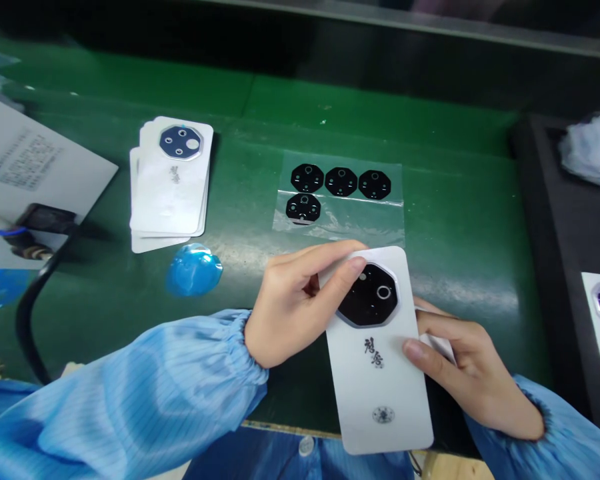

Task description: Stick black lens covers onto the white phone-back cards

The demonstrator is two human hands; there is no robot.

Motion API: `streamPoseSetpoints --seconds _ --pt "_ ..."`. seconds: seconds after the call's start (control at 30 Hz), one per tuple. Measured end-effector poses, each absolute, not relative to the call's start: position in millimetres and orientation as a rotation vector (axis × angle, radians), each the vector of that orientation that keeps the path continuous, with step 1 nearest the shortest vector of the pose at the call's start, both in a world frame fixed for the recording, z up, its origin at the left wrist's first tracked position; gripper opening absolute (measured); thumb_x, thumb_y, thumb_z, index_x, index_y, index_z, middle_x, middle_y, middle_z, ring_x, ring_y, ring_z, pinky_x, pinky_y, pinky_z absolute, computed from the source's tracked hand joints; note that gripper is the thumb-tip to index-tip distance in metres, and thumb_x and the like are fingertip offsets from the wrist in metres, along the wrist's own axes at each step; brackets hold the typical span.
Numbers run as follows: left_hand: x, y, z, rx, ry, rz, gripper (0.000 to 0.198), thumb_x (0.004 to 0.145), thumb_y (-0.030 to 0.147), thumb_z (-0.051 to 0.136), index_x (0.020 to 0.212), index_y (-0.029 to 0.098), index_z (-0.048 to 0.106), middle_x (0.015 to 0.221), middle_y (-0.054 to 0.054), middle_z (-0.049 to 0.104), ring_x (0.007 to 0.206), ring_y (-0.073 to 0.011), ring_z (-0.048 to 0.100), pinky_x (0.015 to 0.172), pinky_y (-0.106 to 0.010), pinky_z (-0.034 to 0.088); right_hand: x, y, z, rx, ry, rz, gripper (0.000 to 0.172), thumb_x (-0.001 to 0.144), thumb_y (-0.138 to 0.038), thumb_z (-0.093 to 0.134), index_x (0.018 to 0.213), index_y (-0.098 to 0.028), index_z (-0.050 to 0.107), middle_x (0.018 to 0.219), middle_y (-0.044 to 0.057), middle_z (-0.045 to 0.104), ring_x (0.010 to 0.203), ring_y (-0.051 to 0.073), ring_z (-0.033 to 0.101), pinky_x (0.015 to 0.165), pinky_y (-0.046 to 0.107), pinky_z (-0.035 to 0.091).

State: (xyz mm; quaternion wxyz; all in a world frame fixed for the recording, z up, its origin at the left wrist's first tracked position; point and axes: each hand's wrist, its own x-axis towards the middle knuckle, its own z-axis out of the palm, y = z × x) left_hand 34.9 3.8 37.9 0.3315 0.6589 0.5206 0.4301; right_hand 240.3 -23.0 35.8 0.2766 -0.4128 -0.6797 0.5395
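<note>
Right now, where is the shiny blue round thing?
In the head view, the blue film disc lies on the green mat, just below the stack of white cards and left of the left hand.

White phone back cover (380, 393) held over the green tabletop (460, 233)

The left hand (295, 300) pinches its top edge, thumb beside the black octagonal camera lens (367, 295); the right hand (473, 370) grips its side. A plastic sheet of black lenses (337, 193) and a stack of covers (170, 180) lie beyond.
</note>
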Motion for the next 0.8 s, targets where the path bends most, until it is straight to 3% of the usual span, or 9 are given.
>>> streamPoseSetpoints --seconds 0.23,0.43,0.8 --pt "35.3 2.3 39.4 1.646 1.394 1.221 0.013 0.086 0.015 0.064 0.093 0.016 0.074 0.070 0.004 0.073 0.041 -0.0045 0.047 0.034 -0.021 0.037 243.0 -21.8 33.5 -1.132 -1.701 1.640 0.020 0.094 -0.025 0.054 0.081 -0.022 0.068 0.085 0.001 0.064 0.075 0.013 0.063 0.064 0.020 0.051" --pt "35.5 3.8 40.8 1.645 1.364 1.257 0.015 0.083 0.007 0.064 0.089 0.014 0.076 0.070 0.003 0.074 0.042 -0.0038 0.051 0.034 -0.017 0.036 243.9 -22.6 34.9 -1.155 -1.609 1.783 0.019 0.093 -0.030 0.056 0.083 -0.024 0.070 0.091 0.001 0.065 0.081 0.014 0.063 0.071 0.021 0.051" --pt "35.1 4.8 39.5 1.635 1.348 1.263 0.015 0.084 0.008 0.063 0.087 0.014 0.076 0.068 0.003 0.073 0.042 -0.0034 0.048 0.033 -0.016 0.031 243.8 -23.3 33.6 -1.119 -1.703 1.683 0.016 0.093 -0.027 0.057 0.085 -0.027 0.070 0.086 0.001 0.062 0.080 0.014 0.060 0.070 0.023 0.050"
